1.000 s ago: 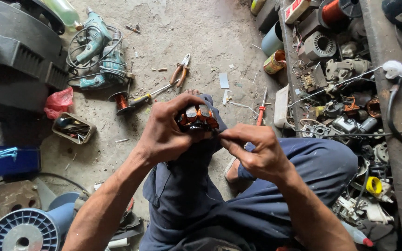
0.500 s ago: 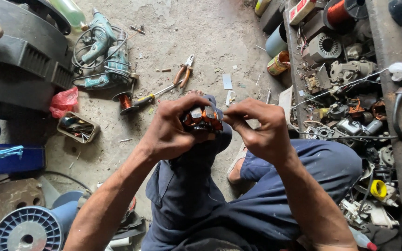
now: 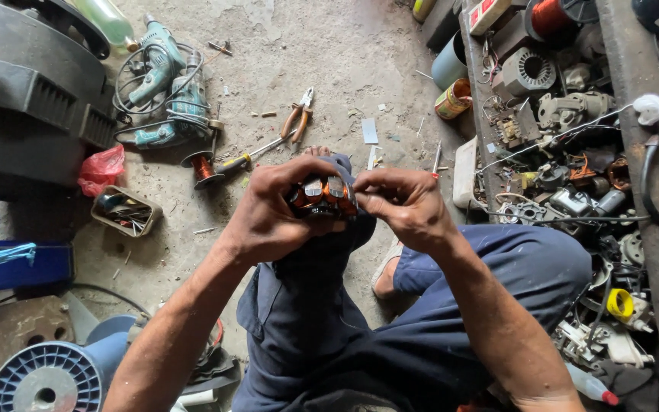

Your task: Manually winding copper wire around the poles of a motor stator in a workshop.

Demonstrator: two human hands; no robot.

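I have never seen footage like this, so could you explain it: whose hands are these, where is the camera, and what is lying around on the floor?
The camera sits on a person's head and looks down at their own two bare hands and their knees in blue trousers. The left hand cups a small motor part wound with copper wire, and the right hand pinches at its edge. On the concrete floor lie two teal power drills, orange-handled pliers, a spool of copper wire and a red plastic bag. At the right stands a shelf crowded with motor parts.
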